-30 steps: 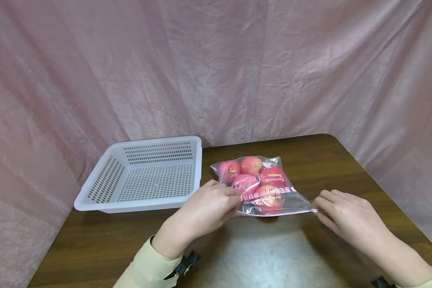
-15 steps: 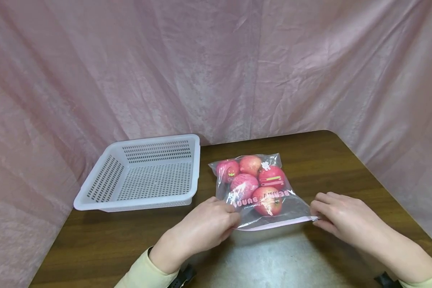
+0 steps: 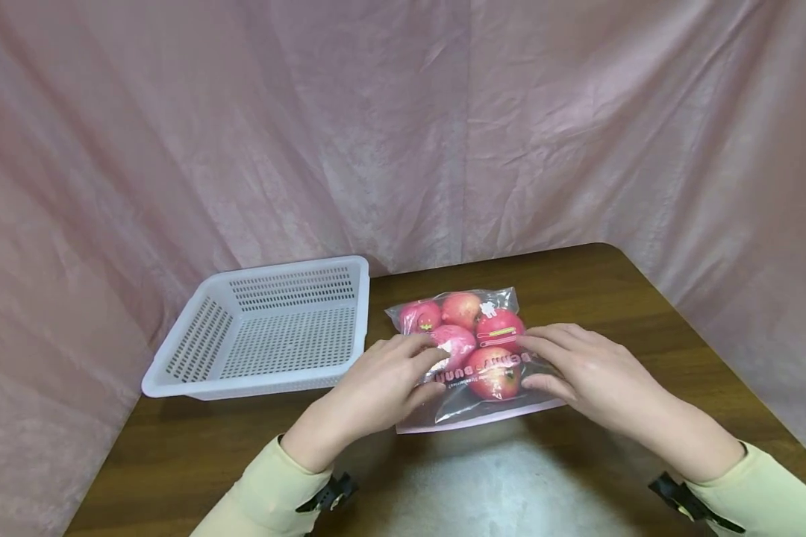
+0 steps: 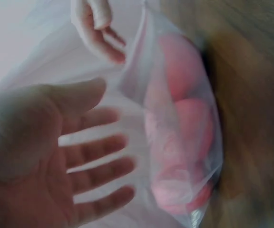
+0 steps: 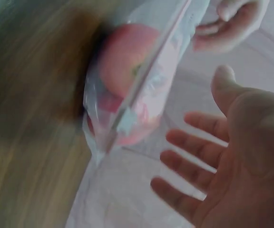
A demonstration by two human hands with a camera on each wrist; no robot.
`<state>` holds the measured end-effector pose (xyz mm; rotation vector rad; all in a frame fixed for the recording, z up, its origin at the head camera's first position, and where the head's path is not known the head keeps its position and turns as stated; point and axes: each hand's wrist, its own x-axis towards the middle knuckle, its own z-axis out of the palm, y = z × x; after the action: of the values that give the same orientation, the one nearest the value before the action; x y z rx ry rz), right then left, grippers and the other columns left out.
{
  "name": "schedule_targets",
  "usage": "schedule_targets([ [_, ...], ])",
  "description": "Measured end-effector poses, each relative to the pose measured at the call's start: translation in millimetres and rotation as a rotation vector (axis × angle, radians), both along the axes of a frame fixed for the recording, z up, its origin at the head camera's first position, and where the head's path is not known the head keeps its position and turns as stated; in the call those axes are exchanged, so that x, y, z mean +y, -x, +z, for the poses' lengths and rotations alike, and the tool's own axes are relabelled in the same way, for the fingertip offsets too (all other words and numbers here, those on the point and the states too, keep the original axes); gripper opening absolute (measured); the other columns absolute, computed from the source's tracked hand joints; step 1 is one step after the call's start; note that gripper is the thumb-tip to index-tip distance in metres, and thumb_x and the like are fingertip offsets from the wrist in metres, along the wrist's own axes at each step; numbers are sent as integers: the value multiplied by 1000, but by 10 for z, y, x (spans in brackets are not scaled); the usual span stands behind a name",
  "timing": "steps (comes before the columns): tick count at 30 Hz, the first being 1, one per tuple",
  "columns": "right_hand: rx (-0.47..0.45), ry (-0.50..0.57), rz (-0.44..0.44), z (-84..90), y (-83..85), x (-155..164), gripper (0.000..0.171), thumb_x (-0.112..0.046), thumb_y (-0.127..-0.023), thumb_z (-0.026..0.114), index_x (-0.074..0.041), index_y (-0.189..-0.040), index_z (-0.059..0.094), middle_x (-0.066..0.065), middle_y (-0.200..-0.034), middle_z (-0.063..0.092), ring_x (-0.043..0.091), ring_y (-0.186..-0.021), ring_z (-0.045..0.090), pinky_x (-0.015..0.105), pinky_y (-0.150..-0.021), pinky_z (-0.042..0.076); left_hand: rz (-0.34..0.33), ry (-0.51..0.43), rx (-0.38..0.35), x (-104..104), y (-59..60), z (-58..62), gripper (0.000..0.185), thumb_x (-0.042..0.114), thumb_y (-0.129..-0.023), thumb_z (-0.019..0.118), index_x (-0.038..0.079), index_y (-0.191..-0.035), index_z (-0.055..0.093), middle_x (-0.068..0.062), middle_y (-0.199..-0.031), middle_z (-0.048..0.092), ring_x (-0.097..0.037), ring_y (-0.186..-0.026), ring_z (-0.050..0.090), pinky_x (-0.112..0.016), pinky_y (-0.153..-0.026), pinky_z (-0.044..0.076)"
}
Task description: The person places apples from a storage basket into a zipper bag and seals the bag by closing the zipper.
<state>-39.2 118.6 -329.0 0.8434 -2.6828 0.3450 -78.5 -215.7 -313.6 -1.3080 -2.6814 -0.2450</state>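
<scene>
A clear zip bag (image 3: pixel 473 406) holding several red apples (image 3: pixel 498 327) lies on the brown table (image 3: pixel 578 477), its pink-edged mouth toward me. My left hand (image 3: pixel 425 365) sits at the bag's left side, fingers relaxed against the plastic. At the bag's right side, the fingers of my right hand (image 3: pixel 533 362) lie over the plastic by the apples. The left wrist view shows the left hand (image 4: pixel 80 156) with spread fingers beside the bag (image 4: pixel 184 142). The right wrist view shows the right hand (image 5: pixel 213 161) equally spread next to the bag (image 5: pixel 127 95). Neither hand grips anything.
A white perforated plastic basket (image 3: pixel 195 373) stands to the left of the bag, at the table's left edge. Pink cloth (image 3: pixel 403 134) hangs behind and around the table. The table's rounded far-right corner (image 3: pixel 611 253) lies behind the bag.
Both hands let go of the bag's near corners and moved inward to the sides of the apples. The stretched mouth edge went slack and the bag settled.
</scene>
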Motion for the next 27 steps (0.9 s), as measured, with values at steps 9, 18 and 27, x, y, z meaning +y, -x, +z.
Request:
schedule_targets([
  [9, -141, -38, -42, -105, 216, -207, 76, -46, -107, 72, -7, -167, 47, 21, -171, 43, 47, -156, 41, 64, -125, 34, 170, 58, -137, 257, 85, -183, 81, 64, -107, 62, 16, -170, 44, -18, -177, 34, -42, -161, 35, -67, -123, 37],
  [18, -171, -93, -32, -260, 234, -319, 74, -51, -108, 67, -7, -166, 50, 23, -174, 38, 46, -159, 36, 64, -126, 34, 204, 150, -201, 287, 43, -378, 89, 71, -104, 59, 24, -175, 34, -18, -181, 25, -46, -164, 27, -68, -126, 31],
  [27, -167, -69, -56, -384, 119, -360, 84, -61, -104, 68, -10, -167, 48, 24, -173, 39, 46, -162, 31, 63, -127, 32, 196, 180, -188, 250, -37, -437, 93, 69, -101, 66, 25, -176, 32, -16, -181, 23, -47, -163, 29, -69, -125, 31],
])
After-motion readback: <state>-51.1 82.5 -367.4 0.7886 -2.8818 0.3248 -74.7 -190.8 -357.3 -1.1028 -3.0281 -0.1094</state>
